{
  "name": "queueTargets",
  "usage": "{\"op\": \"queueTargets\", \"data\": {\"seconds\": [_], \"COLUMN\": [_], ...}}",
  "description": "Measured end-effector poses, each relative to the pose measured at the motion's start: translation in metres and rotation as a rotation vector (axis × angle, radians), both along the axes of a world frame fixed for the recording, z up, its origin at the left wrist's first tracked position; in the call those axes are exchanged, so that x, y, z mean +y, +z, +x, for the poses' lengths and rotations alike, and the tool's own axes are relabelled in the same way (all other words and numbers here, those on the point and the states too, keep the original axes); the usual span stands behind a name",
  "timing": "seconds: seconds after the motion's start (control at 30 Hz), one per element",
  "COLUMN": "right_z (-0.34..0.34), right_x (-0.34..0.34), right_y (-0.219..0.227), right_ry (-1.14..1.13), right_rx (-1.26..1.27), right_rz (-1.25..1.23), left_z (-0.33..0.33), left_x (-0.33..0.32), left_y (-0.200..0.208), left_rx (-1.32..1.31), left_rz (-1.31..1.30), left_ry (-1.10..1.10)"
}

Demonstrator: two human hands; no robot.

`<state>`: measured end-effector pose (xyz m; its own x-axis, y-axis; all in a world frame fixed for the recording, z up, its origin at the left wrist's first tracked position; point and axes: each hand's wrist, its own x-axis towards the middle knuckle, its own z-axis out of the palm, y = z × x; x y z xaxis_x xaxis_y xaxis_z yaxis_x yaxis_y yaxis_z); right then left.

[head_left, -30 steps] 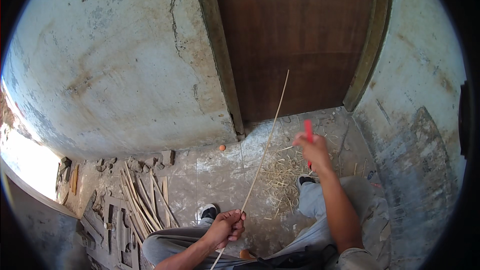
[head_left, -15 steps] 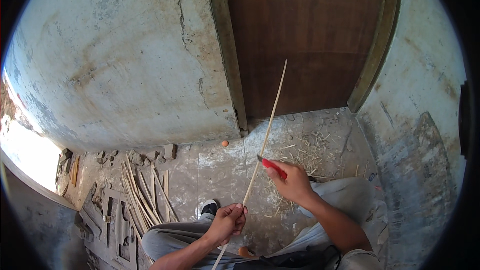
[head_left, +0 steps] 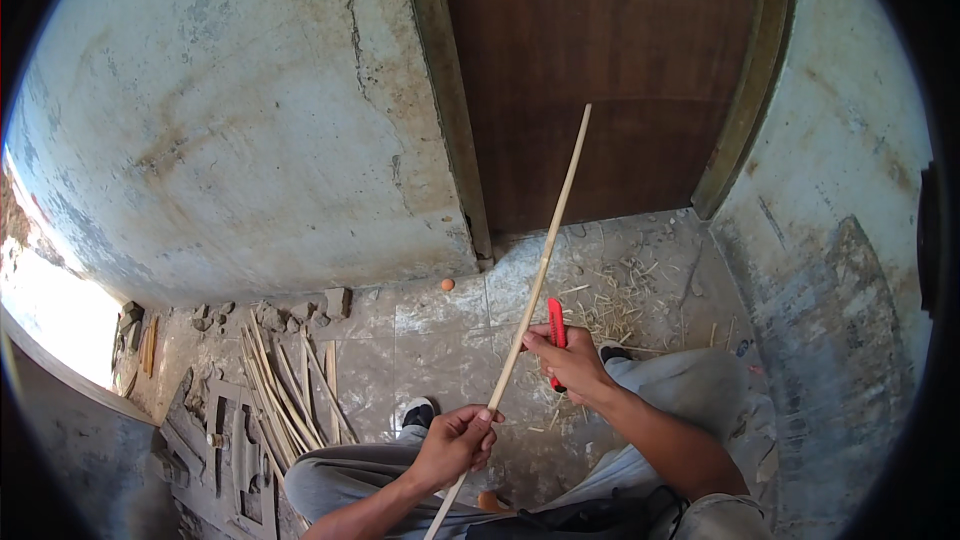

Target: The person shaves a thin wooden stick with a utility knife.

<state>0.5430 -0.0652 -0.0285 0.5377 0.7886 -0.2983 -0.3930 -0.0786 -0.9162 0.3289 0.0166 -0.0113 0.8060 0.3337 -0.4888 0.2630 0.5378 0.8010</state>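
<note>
A long, pale wooden strip (head_left: 553, 237) slants up and away from my lap toward the door. My left hand (head_left: 457, 448) is closed around its lower part, with the thumb on top. Farther up, the thumb and fingertips of my right hand (head_left: 572, 360) meet the strip at its edge. That same hand is closed on a red utility knife (head_left: 556, 328), which stands nearly upright against the fingers, apart from the strip. The knife's blade cannot be made out.
Several similar strips (head_left: 283, 392) lie at the left beside a broken grey panel (head_left: 225, 460). Wood shavings (head_left: 622, 312) litter the tiled floor before the brown door (head_left: 610, 70). Rubble (head_left: 270, 317) and a small orange ball (head_left: 447, 284) lie along the cracked wall (head_left: 270, 140).
My right hand has turned the knife from lying across the strip to upright and moved its fingertips onto the strip. The strip has rotated slightly, showing a wider face; my left hand keeps its grip.
</note>
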Motion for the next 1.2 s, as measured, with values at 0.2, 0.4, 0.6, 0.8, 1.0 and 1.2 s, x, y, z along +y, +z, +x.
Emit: {"op": "queueTargets", "data": {"seconds": [0.2, 0.4, 0.6, 0.8, 1.0, 1.2], "right_z": [0.003, 0.006, 0.013, 0.026, 0.033, 0.027], "right_x": [0.003, 0.001, 0.0, 0.0, -0.007, -0.018], "right_y": [0.002, 0.005, 0.005, 0.009, 0.017, 0.041], "right_ry": [-0.023, -0.068, -0.111, -0.183, -0.079, -0.107], "right_rx": [-0.041, -0.114, -0.292, -0.373, -0.678, -1.074], "right_rz": [-0.017, 0.017, 0.025, 0.069, -0.007, 0.033], "left_z": [0.0, 0.0, 0.001, -0.003, -0.002, -0.003], "left_x": [0.003, 0.004, 0.007, 0.004, 0.001, 0.005], "left_y": [0.002, -0.001, 0.005, 0.001, 0.005, 0.005], "left_rx": [0.014, -0.031, -0.022, -0.012, -0.034, -0.064], "left_rz": [0.097, 0.116, 0.031, 0.091, 0.019, -0.12], "left_ry": [-0.054, -0.13, -0.117, -0.17, -0.093, -0.088]}}
